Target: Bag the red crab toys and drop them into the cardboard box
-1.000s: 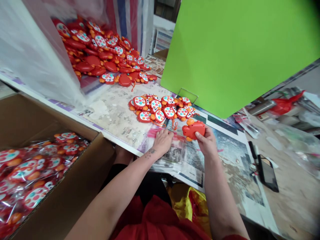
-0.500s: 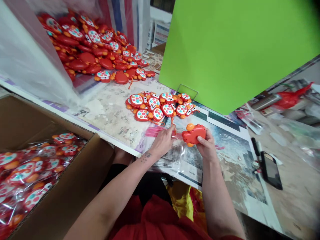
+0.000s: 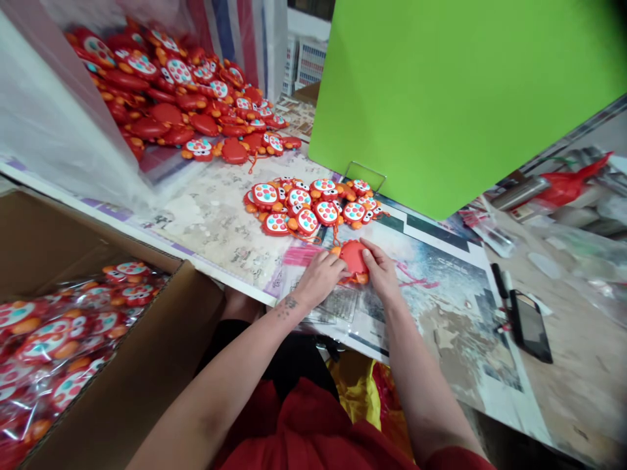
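Right now the right hand [image 3: 381, 269] is clamping a red toy [image 3: 353, 256], its thumb lying over the toy's flat back and its other fingers hidden beneath. The toy is facing down, just above the tabletop [image 3: 210, 212], between the two hands. The left hand [image 3: 324, 277] is meeting the toy's near-left edge with its fingers drawn together; from here I cannot tell whether they are pinching the toy or the clear plastic [image 3: 340, 305] under them. That plastic is lying flat beneath and just this side of the left hand, with pink print showing to the left of its fingers.

Just beyond both hands, a small pile of toys [image 3: 306, 220] is resting with most of its dotted faces turned up. Farther out, beyond and to the left of the left hand, a big heap of toys [image 3: 181, 121] is spilling from a striped sack [image 3: 249, 42]. Beyond the right hand, a green board [image 3: 441, 98] is standing behind the pile, with a thin wire piece [image 3: 371, 171] showing at its lower edge. Well to the left of the left hand, a cardboard box [image 3: 164, 320] is holding bagged toys [image 3: 53, 339]. Well to the right of the right hand, a black device [image 3: 530, 326] is lying beside a dark pen-like thing [image 3: 499, 282].
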Available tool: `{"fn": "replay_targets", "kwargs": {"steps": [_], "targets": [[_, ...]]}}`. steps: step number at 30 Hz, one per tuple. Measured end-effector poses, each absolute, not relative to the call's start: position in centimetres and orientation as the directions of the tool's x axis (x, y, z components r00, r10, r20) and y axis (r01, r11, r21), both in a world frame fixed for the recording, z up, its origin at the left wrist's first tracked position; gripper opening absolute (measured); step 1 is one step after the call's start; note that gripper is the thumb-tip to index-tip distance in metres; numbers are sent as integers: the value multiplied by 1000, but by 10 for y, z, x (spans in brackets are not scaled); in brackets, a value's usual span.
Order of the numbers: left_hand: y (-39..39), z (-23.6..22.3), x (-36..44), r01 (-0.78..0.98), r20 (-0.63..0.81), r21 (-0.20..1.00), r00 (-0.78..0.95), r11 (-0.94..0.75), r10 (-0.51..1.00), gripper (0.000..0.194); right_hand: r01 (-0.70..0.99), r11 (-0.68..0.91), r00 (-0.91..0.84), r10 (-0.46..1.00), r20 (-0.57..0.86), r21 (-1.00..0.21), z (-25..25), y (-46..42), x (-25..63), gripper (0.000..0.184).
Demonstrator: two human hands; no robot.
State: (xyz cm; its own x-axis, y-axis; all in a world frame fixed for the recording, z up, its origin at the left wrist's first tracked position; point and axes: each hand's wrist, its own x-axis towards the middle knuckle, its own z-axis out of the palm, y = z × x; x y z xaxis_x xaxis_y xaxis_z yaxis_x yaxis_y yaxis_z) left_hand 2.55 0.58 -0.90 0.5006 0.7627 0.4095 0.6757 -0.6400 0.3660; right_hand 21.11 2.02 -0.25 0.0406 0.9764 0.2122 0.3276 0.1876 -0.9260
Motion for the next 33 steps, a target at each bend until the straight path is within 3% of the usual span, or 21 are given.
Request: {"fn": "replay_targets", "kwargs": {"steps": [5, 7, 10, 13, 15, 18, 21, 24, 26, 28, 30, 33], "targets": [[6, -5, 25, 643, 496, 472, 372, -603, 784, 14, 405, 280, -228, 953, 200, -871, 5, 21, 193, 55], [7, -4, 24, 590, 487, 560, 332, -581, 808, 10, 509, 278, -87, 958, 273, -815, 8, 21, 199, 61], [9, -5, 22, 520, 448, 671, 282, -528, 848, 7, 623, 90, 171, 954, 247, -777, 9, 20, 218, 65], [11, -6, 21, 469, 416, 733, 265, -493, 870, 6, 637, 13, 88, 992, 89, -770, 5, 15, 231, 54], [13, -4, 20, 452, 380, 758, 279, -470, 882, 5, 607, 48, -12, 999, 51, -793, 2, 13, 230, 48], [18, 8, 17, 474, 271, 769, 367, -429, 890, 6, 551, 132, -104, 991, 90, -824, 1, 11, 222, 52], [21, 29, 14, 525, 165, 740, 464, -420, 870, 7, 503, 209, -84, 977, 194, -838, 4, 11, 213, 49], [17, 46, 10, 471, 164, 769, 509, -433, 845, 10, 376, 258, -5, 961, 277, -890, 9, 9, 206, 44], [14, 47, 7, 407, 240, 811, 421, -419, 875, 10, 258, 271, 32, 957, 289, -927, 12, 7, 203, 42], [12, 38, 3, 346, 288, 871, 212, -347, 934, 25, 172, 271, 53, 958, 283, -947, 14, 5, 201, 41], [13, 22, 0, 234, 222, 945, 49, -228, 974, 46, 133, 271, 58, 958, 280, -953, 14, 4, 200, 41], [19, -1, -3, 25, 56, 998, 120, -59, 991, 42, 145, 278, 45, 957, 287, -950, 10, 5, 202, 41]]}}
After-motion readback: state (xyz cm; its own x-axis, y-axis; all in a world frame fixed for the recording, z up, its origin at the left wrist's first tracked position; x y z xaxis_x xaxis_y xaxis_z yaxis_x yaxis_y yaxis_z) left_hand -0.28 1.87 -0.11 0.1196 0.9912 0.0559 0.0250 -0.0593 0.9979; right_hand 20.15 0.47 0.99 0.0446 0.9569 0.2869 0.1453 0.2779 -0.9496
